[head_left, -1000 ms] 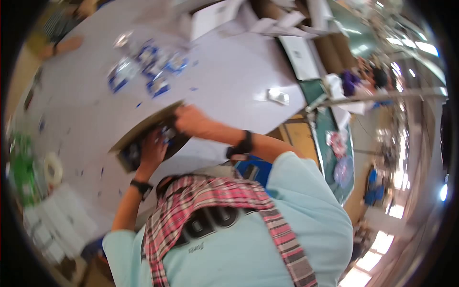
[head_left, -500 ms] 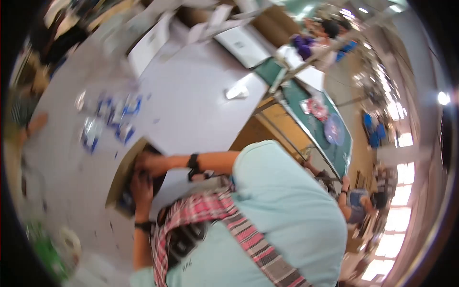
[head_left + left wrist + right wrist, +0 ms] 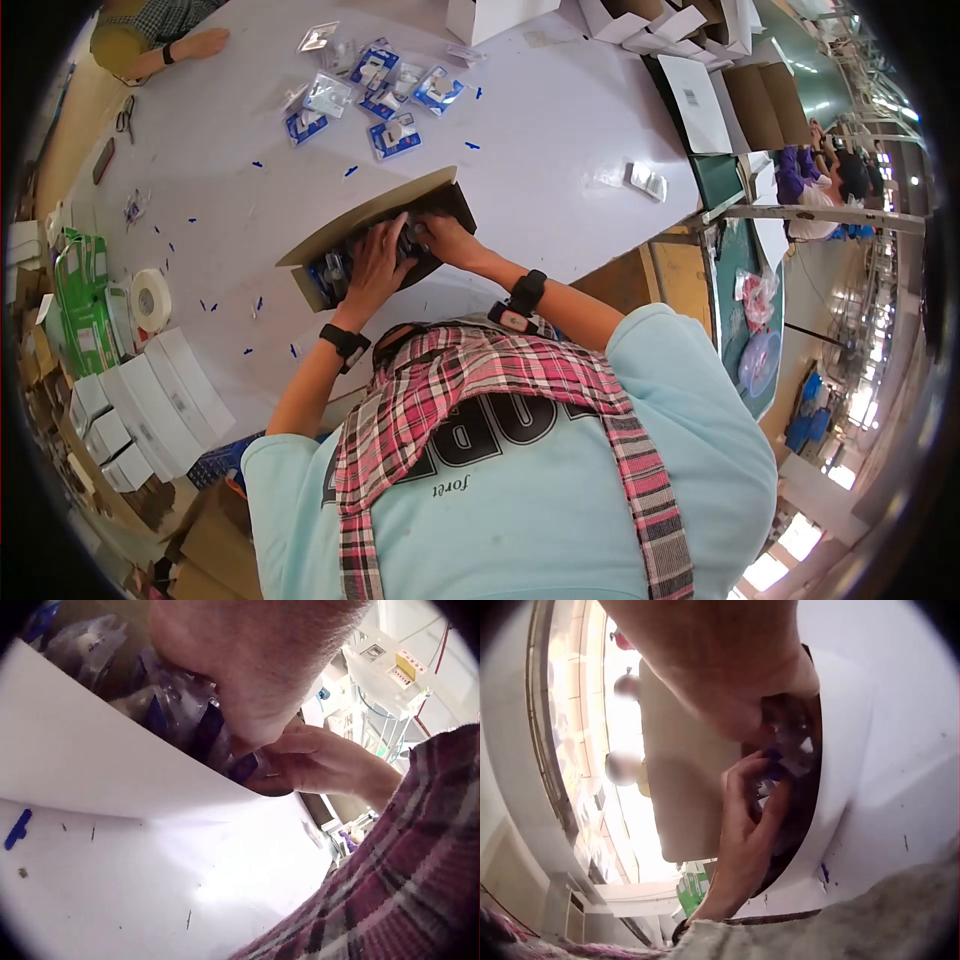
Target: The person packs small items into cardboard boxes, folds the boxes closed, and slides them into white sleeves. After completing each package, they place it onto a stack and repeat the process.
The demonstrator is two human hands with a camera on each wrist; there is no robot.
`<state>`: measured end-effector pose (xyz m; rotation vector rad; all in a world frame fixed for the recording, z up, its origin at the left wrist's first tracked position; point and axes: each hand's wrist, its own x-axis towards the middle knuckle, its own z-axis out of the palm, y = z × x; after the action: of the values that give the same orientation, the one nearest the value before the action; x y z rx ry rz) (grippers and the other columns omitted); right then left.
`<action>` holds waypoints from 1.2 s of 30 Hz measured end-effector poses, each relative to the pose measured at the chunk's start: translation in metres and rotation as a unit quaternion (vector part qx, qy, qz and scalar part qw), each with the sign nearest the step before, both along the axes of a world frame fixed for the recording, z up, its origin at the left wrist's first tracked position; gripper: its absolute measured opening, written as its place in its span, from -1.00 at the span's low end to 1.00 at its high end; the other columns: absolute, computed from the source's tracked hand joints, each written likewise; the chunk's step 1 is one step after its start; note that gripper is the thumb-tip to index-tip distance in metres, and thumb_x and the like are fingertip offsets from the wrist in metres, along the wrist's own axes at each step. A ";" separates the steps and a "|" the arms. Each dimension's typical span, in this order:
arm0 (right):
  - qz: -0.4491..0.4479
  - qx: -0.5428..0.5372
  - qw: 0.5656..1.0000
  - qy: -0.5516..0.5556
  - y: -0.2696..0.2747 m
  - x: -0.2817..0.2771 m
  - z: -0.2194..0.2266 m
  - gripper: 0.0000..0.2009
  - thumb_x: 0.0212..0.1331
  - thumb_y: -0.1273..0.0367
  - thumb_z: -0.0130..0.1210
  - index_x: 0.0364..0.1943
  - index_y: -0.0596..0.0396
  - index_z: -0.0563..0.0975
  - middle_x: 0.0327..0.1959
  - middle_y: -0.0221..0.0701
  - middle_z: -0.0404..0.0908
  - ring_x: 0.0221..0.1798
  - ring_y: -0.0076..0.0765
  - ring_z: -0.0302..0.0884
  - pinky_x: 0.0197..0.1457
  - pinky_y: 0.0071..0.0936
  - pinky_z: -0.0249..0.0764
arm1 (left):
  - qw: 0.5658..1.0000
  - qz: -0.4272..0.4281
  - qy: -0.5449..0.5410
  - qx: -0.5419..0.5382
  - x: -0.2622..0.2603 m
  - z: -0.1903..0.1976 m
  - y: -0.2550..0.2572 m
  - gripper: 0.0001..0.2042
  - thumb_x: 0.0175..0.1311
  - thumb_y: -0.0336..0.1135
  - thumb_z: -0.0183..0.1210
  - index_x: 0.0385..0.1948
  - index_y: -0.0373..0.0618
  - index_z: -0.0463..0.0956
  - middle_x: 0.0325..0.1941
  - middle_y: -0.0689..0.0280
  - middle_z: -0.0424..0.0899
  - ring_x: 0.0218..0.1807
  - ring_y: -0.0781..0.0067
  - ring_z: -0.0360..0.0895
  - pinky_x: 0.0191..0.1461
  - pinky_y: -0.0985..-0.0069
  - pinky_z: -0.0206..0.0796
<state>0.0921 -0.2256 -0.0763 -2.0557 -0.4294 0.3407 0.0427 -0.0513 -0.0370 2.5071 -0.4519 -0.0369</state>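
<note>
A long open carton (image 3: pixel 365 218), white outside and brown inside, is in front of the person in the head view. Clear blister packs with blue cards (image 3: pixel 332 272) fill its left part. The left hand (image 3: pixel 375 265) reaches in over the near wall; in the right wrist view its thumb and fingers curl round a clear pack (image 3: pixel 765 793). Towards the carton's right end, the right hand (image 3: pixel 447 238) has its fingers down inside, partly hidden. The left wrist view shows that hand pinching a blue-carded pack (image 3: pixel 246 766) by the near wall.
Loose blister packs (image 3: pixel 378 92) lie across the table, with small blue plastic bits (image 3: pixel 351 171) scattered about. White boxes (image 3: pixel 165 405) and a tape roll (image 3: pixel 151 300) are at left, more open cartons (image 3: pixel 700 105) at back right. Another person's hand (image 3: pixel 205 43) rests at the far edge.
The right hand has moved from the carton's right-end rim down inside, beside the left hand. The head view has swung and steadied. The left hand stays in the carton.
</note>
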 end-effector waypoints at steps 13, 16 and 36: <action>0.162 0.153 0.941 0.253 -0.067 0.064 0.114 -0.68 0.27 0.27 0.00 -0.01 0.17 0.49 -0.17 -0.29 0.60 -0.13 -0.44 0.54 -0.08 -0.52 0.46 | 0.998 -0.036 -0.014 0.050 0.007 -0.006 -0.022 -0.48 0.09 -0.18 0.18 0.12 -0.04 0.28 0.25 0.17 0.23 0.35 0.11 0.09 0.31 -0.04 -0.13; -0.037 0.161 0.977 0.134 -0.090 0.134 0.114 -0.77 0.23 0.35 0.02 -0.08 0.09 0.54 -0.25 -0.35 0.61 -0.25 -0.49 0.55 -0.14 -0.51 0.48 | 0.999 -0.038 0.017 0.031 0.008 -0.005 -0.021 -0.48 0.08 -0.19 0.19 0.12 -0.04 0.29 0.26 0.17 0.23 0.33 0.12 0.12 0.31 -0.03 -0.13; -0.178 0.310 0.925 0.128 -0.099 0.163 0.065 -0.62 0.10 0.54 0.08 0.06 0.24 0.41 -0.18 -0.25 0.57 -0.33 -0.43 0.56 -0.29 -0.55 0.52 | 1.000 -0.028 0.001 0.012 0.009 -0.002 -0.017 -0.51 0.11 -0.15 0.17 0.09 -0.06 0.32 0.22 0.17 0.26 0.26 0.12 0.19 0.32 0.02 -0.09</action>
<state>0.2550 -0.3247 -0.0114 -1.4037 0.0134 0.2109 0.0514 -0.0682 -0.0389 2.5175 -0.5243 -0.0675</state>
